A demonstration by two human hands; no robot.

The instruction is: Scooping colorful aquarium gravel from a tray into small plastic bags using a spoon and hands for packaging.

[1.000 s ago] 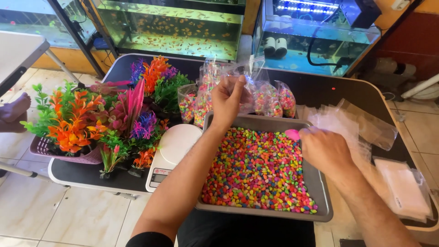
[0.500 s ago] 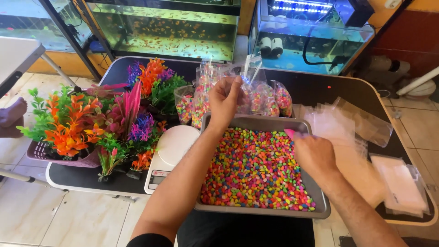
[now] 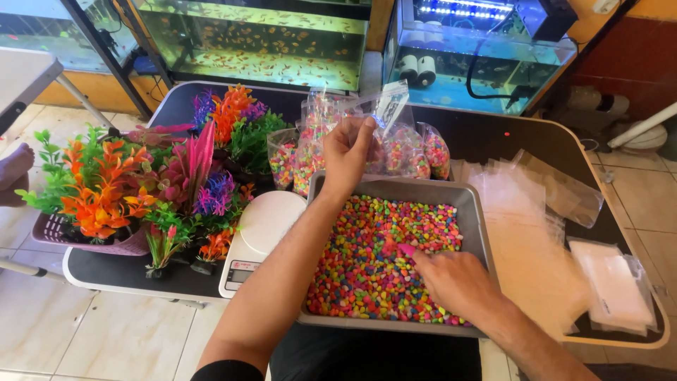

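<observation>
We are at the filling step: our left hand (image 3: 347, 149) pinches 1 clear bag (image 3: 386, 106) above the grey tray (image 3: 474, 212), while our right hand (image 3: 451, 281) grips a pink scoop (image 3: 406, 249) in the coloured gravel (image 3: 367, 261). Next, lifting gravel calls for a level scoop.

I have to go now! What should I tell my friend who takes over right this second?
Left hand: raised over the tray's far edge, pinching a small clear bag.
Right hand: down in the coloured gravel, holding a pink scoop.
Grey tray holds the gravel; white scale sits to its left.
Done: filled bags stand behind the tray.
Left: the held bag looks empty; flat empty bags wait at the right.
</observation>
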